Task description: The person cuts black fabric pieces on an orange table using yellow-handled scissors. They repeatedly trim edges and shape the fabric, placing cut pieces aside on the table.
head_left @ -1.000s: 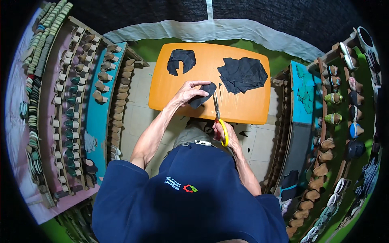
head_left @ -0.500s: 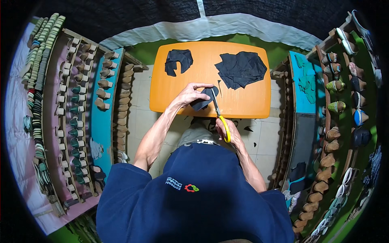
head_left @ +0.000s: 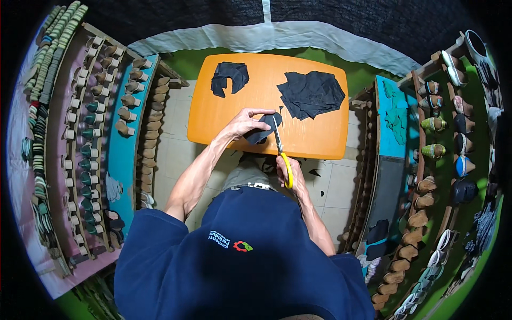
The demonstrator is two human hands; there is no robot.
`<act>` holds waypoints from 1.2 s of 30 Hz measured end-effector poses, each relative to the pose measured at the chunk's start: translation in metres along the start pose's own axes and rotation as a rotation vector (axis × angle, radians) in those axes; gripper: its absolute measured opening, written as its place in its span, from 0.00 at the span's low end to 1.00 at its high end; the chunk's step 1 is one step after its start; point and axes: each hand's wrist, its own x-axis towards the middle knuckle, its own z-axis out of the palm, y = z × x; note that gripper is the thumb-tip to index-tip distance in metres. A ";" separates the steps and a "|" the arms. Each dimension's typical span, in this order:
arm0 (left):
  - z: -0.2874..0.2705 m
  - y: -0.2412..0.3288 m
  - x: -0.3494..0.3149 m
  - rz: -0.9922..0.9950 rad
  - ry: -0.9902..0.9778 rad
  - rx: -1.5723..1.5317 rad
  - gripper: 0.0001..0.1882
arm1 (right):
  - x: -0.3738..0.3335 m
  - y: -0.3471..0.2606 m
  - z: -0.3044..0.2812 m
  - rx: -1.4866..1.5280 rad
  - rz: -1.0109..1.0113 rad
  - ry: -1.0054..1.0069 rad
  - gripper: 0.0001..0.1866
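Above the near edge of the orange table point(head_left: 213, 128), my left hand point(head_left: 245, 125) pinches a small black piece of cloth or thin leather point(head_left: 256, 137), thumb and fingers closed on it. My right hand point(head_left: 298, 180) is wrapped round the yellow handles of a pair of scissors point(head_left: 288, 169). Their metal blades point away from me and lie against the right side of the black piece; part of the cut edge is hidden by them. Farther back on the tabletop lies a spread pile of black pieces point(head_left: 312, 94) at the right, and a smaller curved stack of black pieces point(head_left: 229, 79) at the left.
A thin black scrap point(head_left: 281, 108) lies near the blades, and more scraps point(head_left: 314, 173) are on the tiled floor. Racks of shoe lasts point(head_left: 92, 165) stand at my left; shoes and lasts point(head_left: 426, 184) line the right. A dark curtain point(head_left: 213, 16) hangs behind the table.
The whole view has shifted, so the table and hands sit slightly farther left. Both hands keep their grips on the black piece and the scissors.
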 end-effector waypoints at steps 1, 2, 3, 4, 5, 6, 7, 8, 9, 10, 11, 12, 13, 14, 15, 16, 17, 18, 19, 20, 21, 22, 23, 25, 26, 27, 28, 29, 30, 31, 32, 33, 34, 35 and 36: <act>0.000 -0.001 0.000 0.006 -0.001 -0.015 0.32 | 0.000 -0.001 0.001 0.006 -0.001 0.007 0.26; 0.000 -0.002 0.000 0.012 -0.001 -0.030 0.31 | -0.001 -0.001 0.002 0.029 -0.027 0.003 0.26; 0.000 -0.003 0.001 0.019 -0.002 -0.045 0.31 | -0.002 0.000 0.001 0.021 -0.021 0.010 0.26; 0.002 -0.004 0.000 0.045 0.031 -0.056 0.30 | -0.001 0.000 0.001 0.021 -0.018 0.017 0.26; 0.006 -0.005 -0.001 0.071 0.065 -0.067 0.29 | 0.000 0.000 0.002 0.020 -0.015 0.025 0.26; 0.008 -0.006 -0.003 0.097 0.098 -0.077 0.28 | 0.000 0.000 0.002 0.016 -0.011 0.022 0.26; 0.006 -0.012 -0.002 0.110 0.122 -0.081 0.26 | 0.000 -0.001 0.001 0.014 -0.006 0.019 0.26; 0.004 -0.019 0.000 0.123 0.147 -0.085 0.25 | 0.000 -0.001 0.001 0.011 -0.002 0.016 0.25; 0.001 -0.026 0.001 0.136 0.171 -0.089 0.23 | 0.000 -0.001 0.001 0.022 0.004 0.004 0.25; 0.002 -0.025 -0.002 0.127 0.181 -0.080 0.21 | 0.000 0.000 0.001 0.038 0.008 -0.005 0.25; 0.002 -0.026 -0.002 0.122 0.170 -0.081 0.21 | 0.000 0.000 0.002 0.055 0.012 -0.013 0.25; 0.001 -0.029 -0.001 0.117 0.159 -0.082 0.21 | 0.001 0.000 0.002 0.055 0.022 -0.013 0.26; 0.001 -0.032 0.000 0.111 0.151 -0.084 0.21 | 0.001 -0.003 0.003 0.055 0.034 -0.015 0.26; 0.001 -0.034 0.000 0.118 0.155 -0.054 0.21 | 0.001 -0.005 0.004 0.055 0.045 -0.017 0.26; 0.000 -0.037 -0.001 0.114 0.151 -0.055 0.21 | 0.004 -0.006 0.005 0.046 0.029 -0.027 0.27; 0.002 -0.037 -0.002 0.109 0.144 -0.056 0.21 | 0.007 -0.006 0.004 0.037 0.013 -0.033 0.28; 0.004 -0.037 -0.003 0.104 0.138 -0.057 0.21 | 0.010 -0.005 0.004 0.028 -0.003 -0.040 0.29; 0.004 -0.038 -0.002 0.102 0.131 -0.062 0.22 | 0.014 0.001 0.003 0.023 -0.024 -0.043 0.31; 0.004 -0.038 -0.002 0.104 0.134 -0.053 0.22 | 0.015 0.001 0.003 0.033 -0.018 -0.036 0.31; 0.005 -0.038 -0.002 0.105 0.136 -0.043 0.23 | 0.015 0.001 0.004 0.043 -0.012 -0.030 0.31; 0.005 -0.038 -0.002 0.106 0.139 -0.033 0.23 | 0.014 0.000 0.005 0.053 -0.006 -0.023 0.30; 0.005 -0.038 -0.002 0.111 0.141 -0.037 0.23 | 0.013 -0.001 0.006 0.055 -0.006 -0.020 0.30; 0.005 -0.039 -0.001 0.115 0.143 -0.041 0.23 | 0.012 -0.003 0.007 0.057 -0.007 -0.017 0.30; 0.005 -0.038 -0.001 0.112 0.140 -0.047 0.24 | 0.009 -0.007 0.008 0.054 -0.004 -0.012 0.29; 0.005 -0.037 -0.002 0.105 0.136 -0.049 0.24 | 0.008 -0.009 0.007 0.049 0.000 -0.010 0.29; 0.005 -0.035 -0.002 0.097 0.132 -0.051 0.24 | 0.007 -0.011 0.007 0.044 0.004 -0.008 0.29; 0.005 -0.035 -0.002 0.098 0.132 -0.057 0.24 | 0.005 -0.012 0.008 0.053 0.002 -0.006 0.29; 0.004 -0.034 -0.003 0.098 0.132 -0.064 0.24 | 0.004 -0.013 0.008 0.062 0.000 -0.005 0.29; 0.004 -0.034 -0.002 0.099 0.132 -0.070 0.25 | 0.003 -0.014 0.008 0.071 -0.001 -0.003 0.29; 0.004 -0.033 -0.003 0.096 0.129 -0.066 0.25 | 0.003 -0.014 0.008 0.068 0.000 -0.006 0.29; 0.004 -0.032 -0.002 0.092 0.125 -0.062 0.25 | 0.004 -0.014 0.008 0.064 0.002 -0.009 0.29; 0.004 -0.030 -0.003 0.088 0.122 -0.059 0.25 | 0.004 -0.014 0.007 0.061 0.003 -0.012 0.29; 0.003 -0.029 -0.004 0.077 0.116 -0.065 0.26 | 0.004 -0.013 0.006 0.073 -0.012 -0.013 0.27; 0.003 -0.027 -0.005 0.066 0.109 -0.072 0.26 | 0.004 -0.013 0.006 0.076 -0.001 -0.008 0.27; 0.002 -0.025 -0.005 0.054 0.103 -0.079 0.26 | 0.004 -0.013 0.006 0.080 0.010 -0.003 0.27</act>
